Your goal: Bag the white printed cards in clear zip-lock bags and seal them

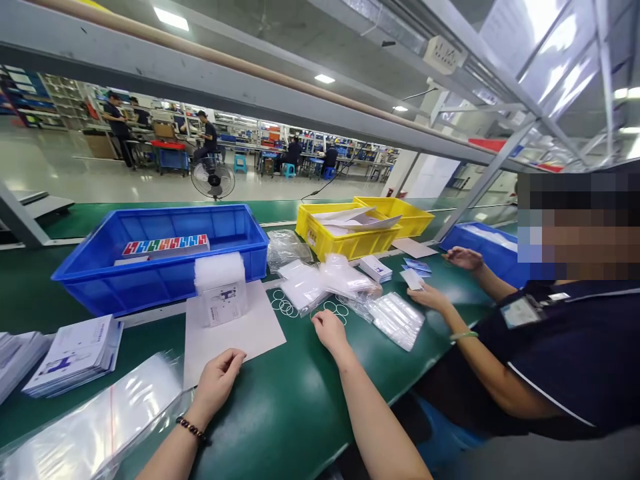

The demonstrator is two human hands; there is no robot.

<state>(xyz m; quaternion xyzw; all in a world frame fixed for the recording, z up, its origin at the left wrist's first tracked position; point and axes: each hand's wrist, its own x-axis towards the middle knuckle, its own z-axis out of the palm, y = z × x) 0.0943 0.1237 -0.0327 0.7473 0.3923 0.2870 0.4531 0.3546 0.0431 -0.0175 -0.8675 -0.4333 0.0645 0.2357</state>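
Observation:
My left hand (pixel 219 385) lies low over the right edge of a white sheet (pixel 257 327), fingers curled in and thumb against them, nothing showing in it. My right hand (pixel 330 333) is closed in a pinch at the left edge of some thin white rings (pixel 340 311); whatever its fingertips hold is hidden. More white rings (pixel 284 305) lie to its left. On the sheet, a clear-wrapped packet (pixel 225 305) with a printed booklet at its front stands upright, apart from both hands. Clear plastic bags (pixel 145 383) lie left of my left hand.
Booklet stacks (pixel 75 353) sit at left. A blue bin (pixel 165 287) and yellow bins (pixel 345 247) line the back. Bagged white pieces (pixel 303 283) and flat clear packets (pixel 397 320) lie right of centre. At right, a co-worker's hand (pixel 430 297) holds a white card.

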